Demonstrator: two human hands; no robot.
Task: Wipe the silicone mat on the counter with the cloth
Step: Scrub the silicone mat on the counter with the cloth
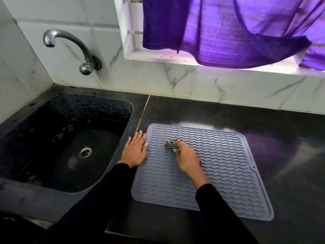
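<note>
Dark counter [263,131] by the sink [66,138] — left hand [135,150] spread flat at the silicone mat's [228,173] 9 o'clock edge, probably pinning it, while the right hand [187,158] grips the bunched cloth [171,144] — scrubbing near 11.

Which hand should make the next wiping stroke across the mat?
The right hand: it already grips the cloth on the mat. The left hand lies flat at the mat's left edge, likely steadying it.

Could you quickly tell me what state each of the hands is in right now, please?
Left hand: open, fingers straight, resting flat at the left edge of the silicone mat.
Right hand: closed around the cloth, pressing it onto the mat.
</note>
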